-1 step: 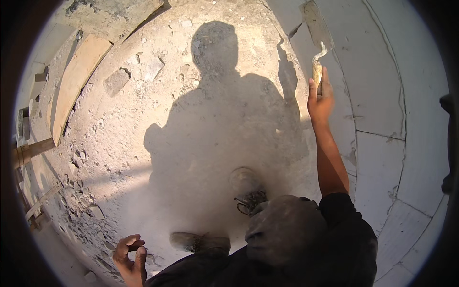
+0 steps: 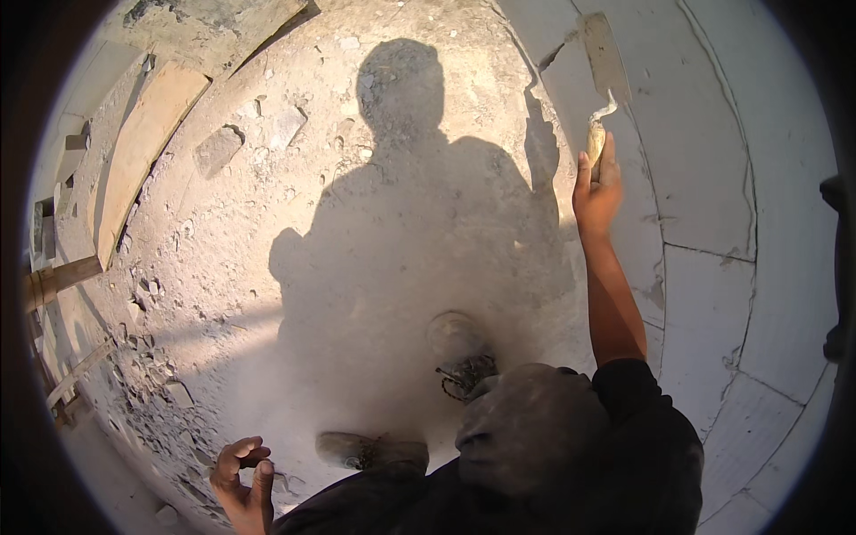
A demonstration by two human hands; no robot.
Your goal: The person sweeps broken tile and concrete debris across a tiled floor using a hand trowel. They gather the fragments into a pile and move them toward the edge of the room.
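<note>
Shifted slightly rightward, a rectangular-bladed trowel [image 2: 604, 58], gripped in the right hand [image 2: 597, 198], hangs against or just off the pale block wall [image 2: 704, 187], its blocks set, one dark notch [image 2: 553, 57] unfilled. Nothing shows in the loosely curled left hand [image 2: 242, 486].

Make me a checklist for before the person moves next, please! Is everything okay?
1. Trowel gripped by its handle: ok, the right hand has it.
2. Left hand free: ok, nothing shows in it.
3. Trowel touching the wall: cannot tell, the blade shows in front of it, but any gap is hidden.
4. Shoes on the ground: looks ok, they're set apart.
5. Ground free of rubble: not ok, rubble lies on the left side.
6. Wall without lines: not ok, dark lines run across it.
</note>
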